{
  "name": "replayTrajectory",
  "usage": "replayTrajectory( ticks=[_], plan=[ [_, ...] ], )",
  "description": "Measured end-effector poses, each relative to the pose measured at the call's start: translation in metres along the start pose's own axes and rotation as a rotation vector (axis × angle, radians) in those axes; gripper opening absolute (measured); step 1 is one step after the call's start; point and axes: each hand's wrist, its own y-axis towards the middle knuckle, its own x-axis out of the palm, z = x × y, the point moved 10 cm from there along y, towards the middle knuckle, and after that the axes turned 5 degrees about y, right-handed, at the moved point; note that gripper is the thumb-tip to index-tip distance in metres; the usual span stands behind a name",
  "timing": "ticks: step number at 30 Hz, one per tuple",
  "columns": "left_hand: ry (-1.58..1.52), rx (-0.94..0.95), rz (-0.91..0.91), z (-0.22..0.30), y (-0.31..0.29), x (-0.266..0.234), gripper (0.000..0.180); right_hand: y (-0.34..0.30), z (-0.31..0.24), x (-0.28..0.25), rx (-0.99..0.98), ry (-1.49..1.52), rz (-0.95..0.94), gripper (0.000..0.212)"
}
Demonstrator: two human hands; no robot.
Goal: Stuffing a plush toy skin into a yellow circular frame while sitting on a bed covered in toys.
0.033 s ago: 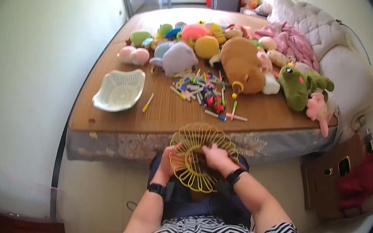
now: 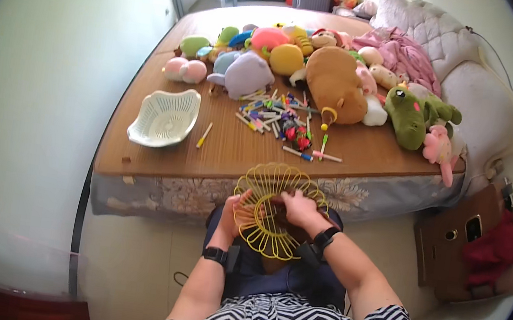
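Observation:
A yellow wire basket, its rim bent into petal-like loops, is held over my lap at the front edge of the bed. My left hand grips its left side, the thumb up along the loops. Over the middle of the basket, my right hand has its fingers bent and pressed together. Something dark brown shows under that hand; what it is I cannot tell. Dark bands circle both wrists.
On the bed's brown mat are a white slotted basket, one yellow marker, and a heap of markers. Behind lie plush toys, including a brown one and a green one. A brown case stands right.
The view has tilted slightly, so the bed and its things sit a little higher in the picture. Both hands stay at the yellow wire basket.

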Motion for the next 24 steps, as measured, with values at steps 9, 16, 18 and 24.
replayTrajectory(
  ticks=[9, 16, 18, 24],
  plan=[
    [-0.141, 0.010, -0.068, -0.004, 0.006, -0.033, 0.047, 0.038, -0.110, 0.001, -0.148, 0.178, 0.165, 0.060],
    [-0.039, 0.035, 0.005, -0.002, 0.008, -0.013, 0.052, 0.021, -0.075, 0.031, -0.156, -0.003, 0.111, 0.058],
    [-0.077, 0.014, -0.064, -0.003, 0.012, 0.000, 0.050, 0.019, -0.065, 0.036, -0.184, -0.100, 0.030, 0.055],
    [-0.028, 0.000, -0.046, -0.003, 0.015, -0.015, 0.059, 0.023, -0.049, 0.032, -0.116, -0.112, -0.032, 0.051]
  ],
)
